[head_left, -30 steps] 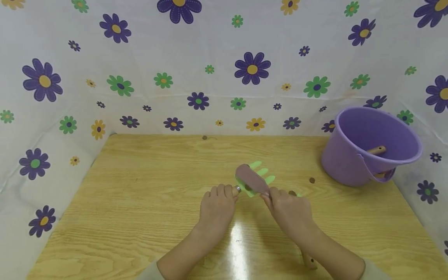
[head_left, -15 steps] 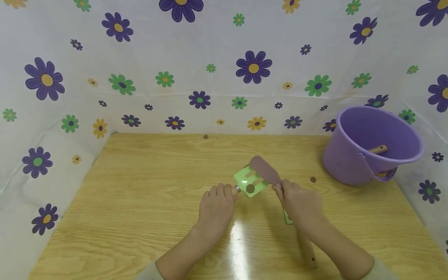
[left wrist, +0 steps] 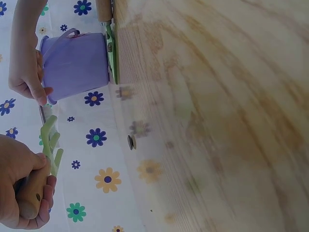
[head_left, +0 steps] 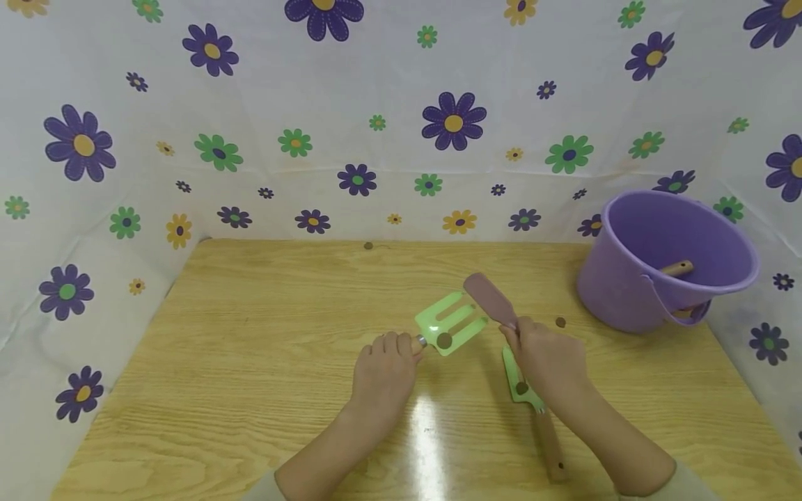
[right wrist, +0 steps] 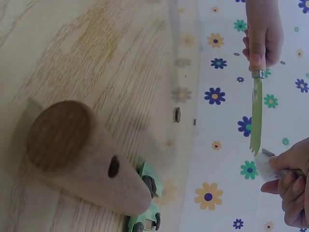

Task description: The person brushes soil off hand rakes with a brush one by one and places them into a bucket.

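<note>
My left hand (head_left: 385, 372) grips the wooden handle of a light green garden hand fork (head_left: 432, 325), held above the wooden table. A round brown spot (head_left: 444, 340) shows on the fork's head, and small brown marks are at its prong tips. In my right hand (head_left: 551, 358) is a flat mauve spatula-shaped tool (head_left: 491, 299), pinched near its thin neck. Its blade stands just beyond the prongs; its handle is hidden in the hand. Below my right hand, a second green garden tool (head_left: 516, 379) lies on the table, its wooden handle (right wrist: 91, 159) large in the right wrist view.
A purple bucket (head_left: 601, 278) stands at the back right, with a wooden handle (head_left: 678, 268) sticking up inside. Small brown pieces lie on the table, one near the bucket (head_left: 560, 322) and one at the back edge (head_left: 368, 245). Flower-printed cloth (head_left: 401, 83) hangs around the table.
The mauve tool has slid from over the fork's head, along the prongs and off beyond their tips, as my right hand moved right. More of the fork and the lying tool shows.
</note>
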### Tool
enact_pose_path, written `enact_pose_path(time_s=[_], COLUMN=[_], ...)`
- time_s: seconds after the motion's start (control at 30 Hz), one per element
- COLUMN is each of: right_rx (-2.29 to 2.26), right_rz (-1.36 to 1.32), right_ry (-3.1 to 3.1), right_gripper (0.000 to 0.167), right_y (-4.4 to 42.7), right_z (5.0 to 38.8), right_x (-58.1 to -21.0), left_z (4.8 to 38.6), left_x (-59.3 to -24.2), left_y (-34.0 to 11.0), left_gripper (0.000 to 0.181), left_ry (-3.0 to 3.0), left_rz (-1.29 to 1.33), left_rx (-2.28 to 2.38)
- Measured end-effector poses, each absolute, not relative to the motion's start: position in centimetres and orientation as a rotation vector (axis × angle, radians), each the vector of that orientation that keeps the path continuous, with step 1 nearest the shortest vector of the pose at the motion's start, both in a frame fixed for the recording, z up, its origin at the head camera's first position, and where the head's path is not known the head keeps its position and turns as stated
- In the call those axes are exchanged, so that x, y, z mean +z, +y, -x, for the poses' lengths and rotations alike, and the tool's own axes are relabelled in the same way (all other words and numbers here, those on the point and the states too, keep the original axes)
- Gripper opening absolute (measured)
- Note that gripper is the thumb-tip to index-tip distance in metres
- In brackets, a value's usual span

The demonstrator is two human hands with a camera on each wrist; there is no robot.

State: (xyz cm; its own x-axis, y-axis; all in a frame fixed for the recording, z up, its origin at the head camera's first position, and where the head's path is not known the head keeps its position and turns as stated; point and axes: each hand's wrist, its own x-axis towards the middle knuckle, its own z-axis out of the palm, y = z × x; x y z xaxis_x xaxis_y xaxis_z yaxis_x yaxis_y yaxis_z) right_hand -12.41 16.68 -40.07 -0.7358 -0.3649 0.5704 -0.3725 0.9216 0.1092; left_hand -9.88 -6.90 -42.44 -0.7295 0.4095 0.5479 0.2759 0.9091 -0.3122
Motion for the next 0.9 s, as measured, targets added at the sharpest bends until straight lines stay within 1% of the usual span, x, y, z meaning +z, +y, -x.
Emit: enact_pose_path(time_s=[0.1, 0.27, 0.33, 0.63, 0.9], right_rx=[0.034, 0.094, 0.122, 0.272, 0.365], right_rz=[-0.509, -0.480, -0.461, -0.377, -0.410], right_ry=[-2.496, -2.598, -2.645, -2.823, -2.853], right_gripper=[0.072, 0.045, 0.036, 0.037, 0.033], right_y=[16.9, 17.1, 17.0, 16.8, 15.9], right_z=[12.6, 12.6, 12.6, 12.4, 11.7], right_x=[-40.2, -40.0, -39.7, -39.1, -38.1], left_z=[9.9, 9.9, 9.9, 10.1, 10.2], left_x=[-42.6, -42.7, -42.8, -42.6, -42.5], left_y=[-7.0, -7.0, -7.0, -6.9, -6.6], left_gripper=[0.040, 0.040, 0.040, 0.038, 0.037], left_ry=[-2.431, -2.419, -2.416, -2.459, -2.487], left_rz=[0.484, 0.489, 0.490, 0.494, 0.495], left_rx=[0.289, 0.299, 0.300, 0.284, 0.248])
